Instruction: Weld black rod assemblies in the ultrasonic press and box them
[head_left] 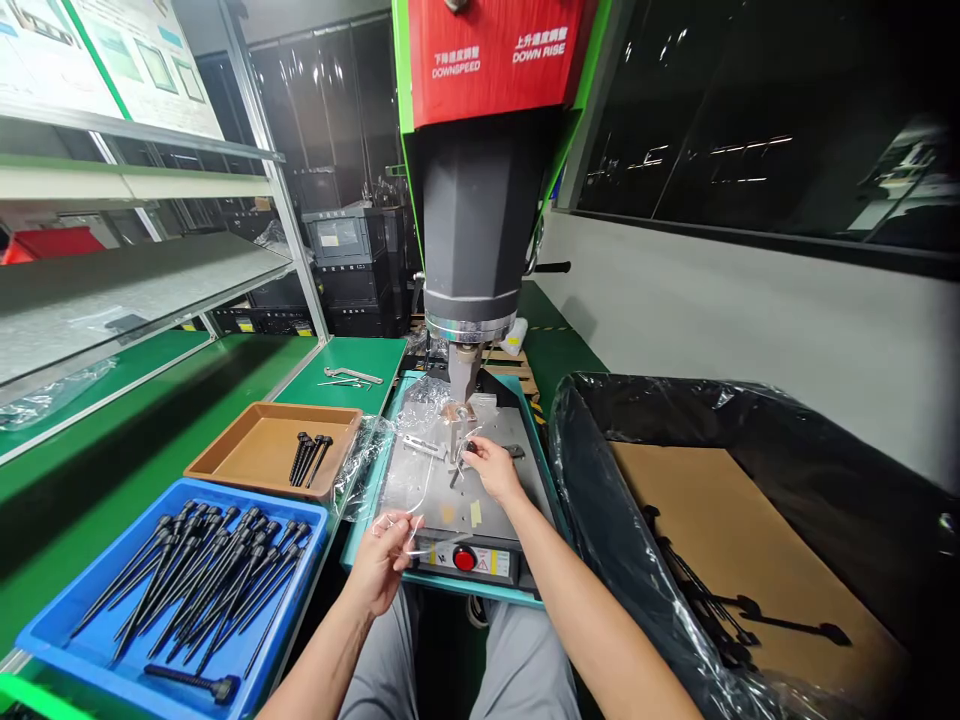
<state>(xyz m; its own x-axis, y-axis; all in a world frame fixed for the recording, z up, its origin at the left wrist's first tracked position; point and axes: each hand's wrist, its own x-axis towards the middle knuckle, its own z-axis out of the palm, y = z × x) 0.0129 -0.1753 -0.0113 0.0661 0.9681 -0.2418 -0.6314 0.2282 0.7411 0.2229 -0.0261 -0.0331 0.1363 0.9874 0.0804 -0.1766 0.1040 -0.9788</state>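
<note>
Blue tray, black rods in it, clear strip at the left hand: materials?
Blue tray: likely molded plastic, semi-gloss; uniform color, rounded rim.
Black rods: probably plastic, mostly matte, dull even black; coated metal possible.
Clear strip at the left hand: seemingly flexible plastic, glossy; see-through, with pale glints.

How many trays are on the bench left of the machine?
2: the blue tray at lower left, heaped with black parts, and the brown tray just beyond it. Both show plainly.
</note>
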